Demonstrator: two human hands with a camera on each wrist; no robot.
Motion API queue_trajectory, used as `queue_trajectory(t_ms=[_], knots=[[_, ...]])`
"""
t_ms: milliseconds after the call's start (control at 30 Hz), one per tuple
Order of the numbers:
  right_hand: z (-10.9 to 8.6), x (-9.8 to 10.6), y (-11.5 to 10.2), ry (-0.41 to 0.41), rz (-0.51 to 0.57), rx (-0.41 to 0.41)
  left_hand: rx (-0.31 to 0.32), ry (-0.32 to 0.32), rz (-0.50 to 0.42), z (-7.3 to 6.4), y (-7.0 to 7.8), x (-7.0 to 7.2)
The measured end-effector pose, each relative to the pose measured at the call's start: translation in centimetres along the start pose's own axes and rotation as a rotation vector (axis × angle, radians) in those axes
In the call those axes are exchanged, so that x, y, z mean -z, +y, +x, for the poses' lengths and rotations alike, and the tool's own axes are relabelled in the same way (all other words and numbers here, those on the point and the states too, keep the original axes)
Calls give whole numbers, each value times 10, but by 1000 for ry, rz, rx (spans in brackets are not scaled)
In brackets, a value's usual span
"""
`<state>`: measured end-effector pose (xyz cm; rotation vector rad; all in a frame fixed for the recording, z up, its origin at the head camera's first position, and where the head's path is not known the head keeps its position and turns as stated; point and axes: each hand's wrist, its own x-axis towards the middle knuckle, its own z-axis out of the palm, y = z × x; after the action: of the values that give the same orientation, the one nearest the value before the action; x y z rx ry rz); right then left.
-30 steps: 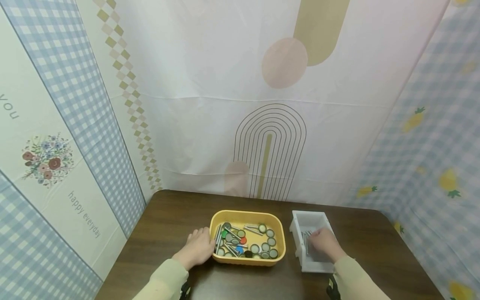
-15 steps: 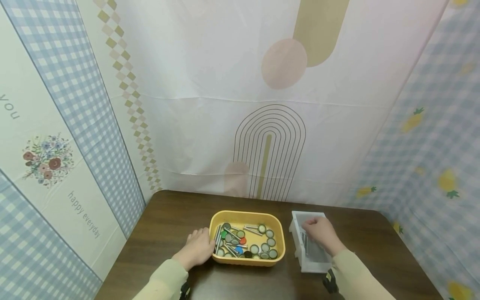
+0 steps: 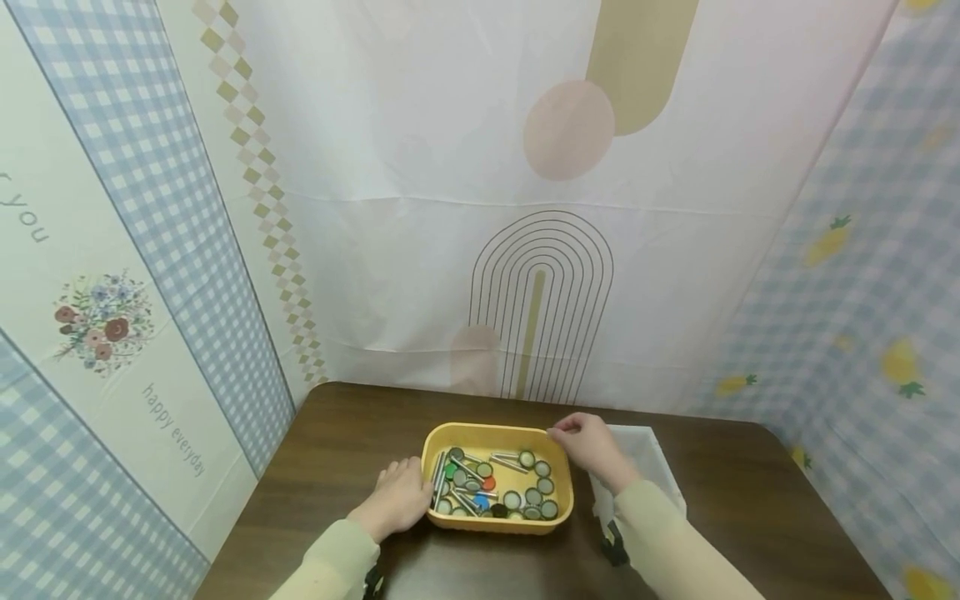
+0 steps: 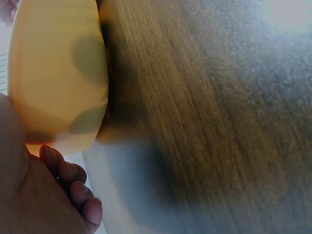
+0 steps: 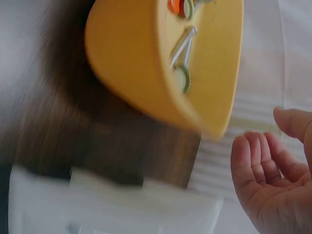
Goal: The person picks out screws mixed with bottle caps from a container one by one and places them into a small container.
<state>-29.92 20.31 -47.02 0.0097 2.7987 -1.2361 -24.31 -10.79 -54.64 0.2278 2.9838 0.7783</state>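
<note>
A yellow plastic basin (image 3: 489,435) stands on the table with metal bottle caps (image 3: 548,508) and nail-like silver rods (image 3: 509,463) in it. My left hand (image 3: 398,493) rests against the basin's left wall; in the left wrist view the fingers (image 4: 74,173) bend loosely beside it. Over the basin's far right corner hovers my right hand (image 3: 588,444). Thumb and fingertips (image 5: 241,152) are apart in the right wrist view, with nothing seen between them. A translucent white bin (image 3: 651,454) stands to the right, partly hidden by the right forearm.
The dark wooden table (image 3: 352,417) bears both containers, with a gap between them. Printed cloth (image 3: 390,275) hangs behind the table's far edge and on both sides. Among the caps lie a red cap (image 3: 489,482) and a blue cap (image 3: 481,503).
My right hand has risen out of the white bin and moved left to the basin's far right corner. The left hand has stayed against the basin.
</note>
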Motion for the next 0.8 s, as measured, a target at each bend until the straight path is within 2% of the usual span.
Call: queue_trajectory(t_ms=[167,333,667,800], knots=[[8,-32,-10,-87,49,44,1,-8,-15,0,-1,-1],[11,-60,-12,-173,15,90,3,-14,-29,-2,0,0],[11,-84,-13,-189,-69,143,-9,-23,-52,-3,1,3],[15,-89,-10,-155,-121,179,-3,-22,-45,-1,0,4]])
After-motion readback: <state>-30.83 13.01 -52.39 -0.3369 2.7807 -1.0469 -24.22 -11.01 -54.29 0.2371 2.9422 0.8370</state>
